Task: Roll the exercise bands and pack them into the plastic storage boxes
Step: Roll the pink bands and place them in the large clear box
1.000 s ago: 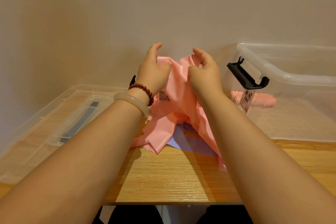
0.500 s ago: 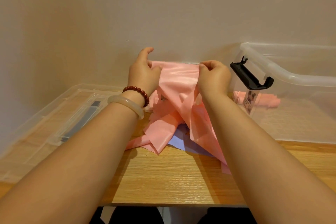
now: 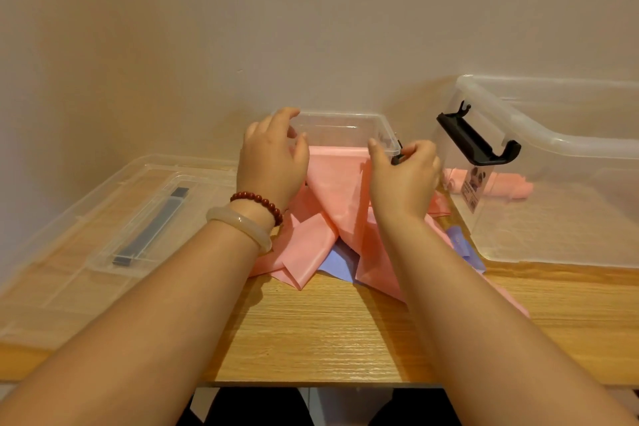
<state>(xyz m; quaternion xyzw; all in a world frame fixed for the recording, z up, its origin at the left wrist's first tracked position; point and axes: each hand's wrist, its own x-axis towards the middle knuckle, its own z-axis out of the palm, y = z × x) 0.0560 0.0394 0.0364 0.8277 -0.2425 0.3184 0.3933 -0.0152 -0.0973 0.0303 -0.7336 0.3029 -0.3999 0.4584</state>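
The pink band (image 3: 337,190) lies crumpled in the middle of the table (image 3: 328,332). Its far edge is drawn out fairly straight just in front of a small clear box (image 3: 345,121) standing against the wall. The right hand (image 3: 404,176) has its fingers curled and its thumb on the band's far right corner, apparently pinching it. The left hand (image 3: 271,162) hovers over the far left corner with fingers loosely spread and seems to hold nothing. The step in hand looks like squaring the band up before rolling, and little of the task seems done: only one rolled pink band (image 3: 501,183) lies in the large storage box (image 3: 553,145) on the right. To do it well, the person would likely need both far corners held, then the folds nearer the body smoothed flat so the strip keeps one even width. A purple band (image 3: 337,259) lies underneath and could be caught up in the roll, so the pink one should be lifted clear of it. The thin, slippery-looking sheet will probably loosen unless the first turn is tight.
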